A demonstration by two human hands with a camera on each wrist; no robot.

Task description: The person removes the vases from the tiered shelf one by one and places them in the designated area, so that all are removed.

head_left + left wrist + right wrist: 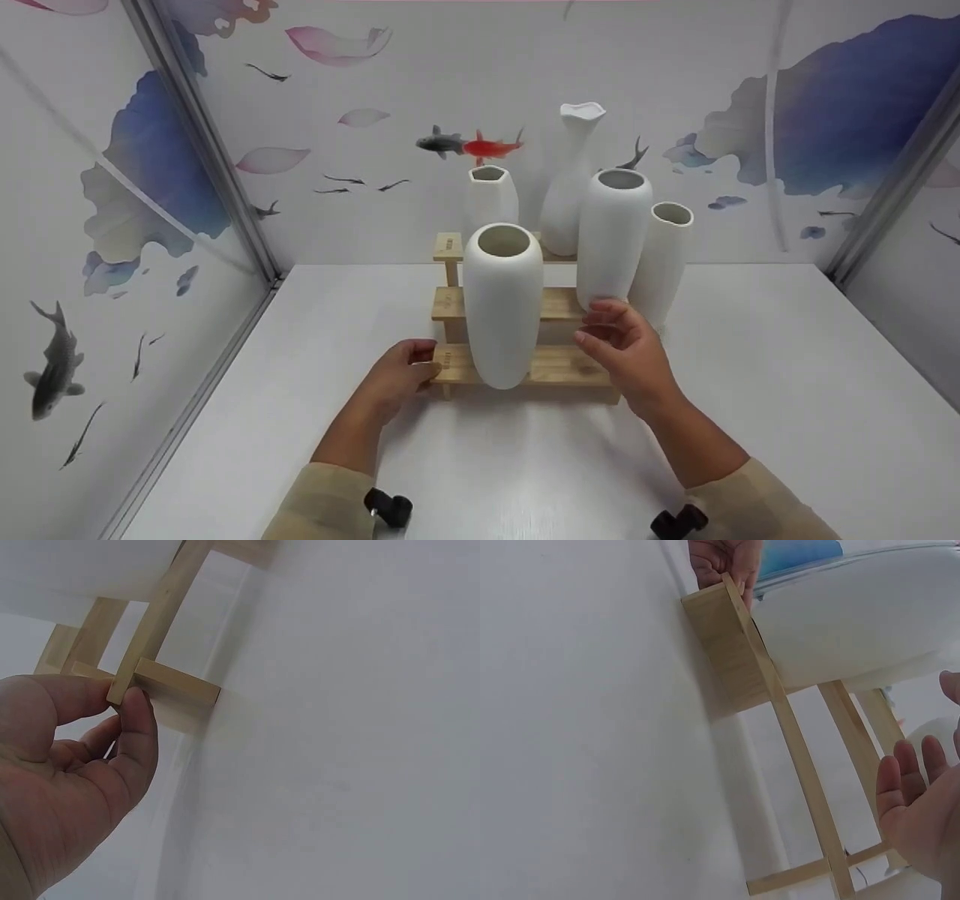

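A three-step wooden stand (574, 364) bears white vases. My left hand (397, 379) pinches the left end of its lowest step; the left wrist view shows the thumb and a finger (139, 720) on the board's edge. On that step, toward the left, stands a tall white vase (502, 315). My right hand (637, 360) hovers over the right end of the lowest step, fingers loosely bent and nothing in them. Its fingertips are close to the foot of a second tall vase (613, 232) at the right of the middle step. The right wrist view shows the right palm (919, 821) beside the stand.
A vase with an angular mouth (491, 199) and one with a wavy rim (574, 180) stand on the top step. A slimmer vase (664, 262) stands at the right, partly hidden. Behind the white table (300, 337) rise printed wall panels (390, 225) with metal posts.
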